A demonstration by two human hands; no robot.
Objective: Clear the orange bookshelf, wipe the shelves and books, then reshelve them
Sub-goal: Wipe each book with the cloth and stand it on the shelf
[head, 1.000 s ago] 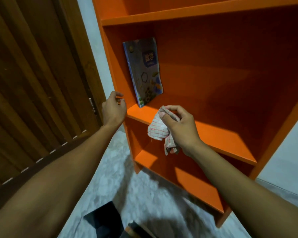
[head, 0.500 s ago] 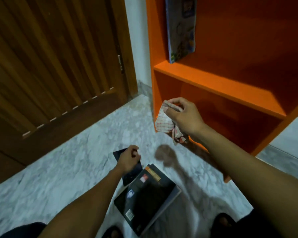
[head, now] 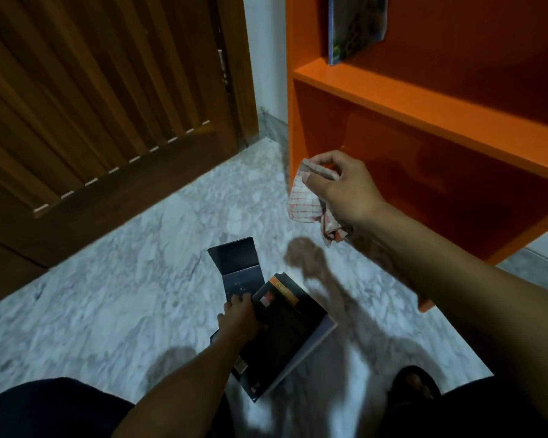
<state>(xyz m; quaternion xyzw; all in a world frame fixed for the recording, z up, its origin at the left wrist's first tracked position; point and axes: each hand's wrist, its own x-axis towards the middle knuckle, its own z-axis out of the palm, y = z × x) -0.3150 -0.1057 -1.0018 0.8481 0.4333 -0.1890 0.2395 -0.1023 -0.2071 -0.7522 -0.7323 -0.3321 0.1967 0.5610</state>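
- Left hand [head: 238, 317] down on the floor, fingers curled over the edge of a black book [head: 282, 330], gripping it.
- Right hand [head: 339, 188] raised before the lowest shelf opening, thumb and fingers pinching a checked cloth [head: 304, 203] that hangs crumpled below.
- Two dark items on the marble floor [head: 108, 295]: the black book with an orange band, lettering too blurred to read, and a thin dark booklet [head: 238, 263] partly under it.
- One blue book [head: 351, 26] upright on the orange bookshelf [head: 424, 102], against its left wall.
- Wooden door [head: 92, 105] left of the bookshelf.
- Sandalled foot [head: 415, 384] at lower right.
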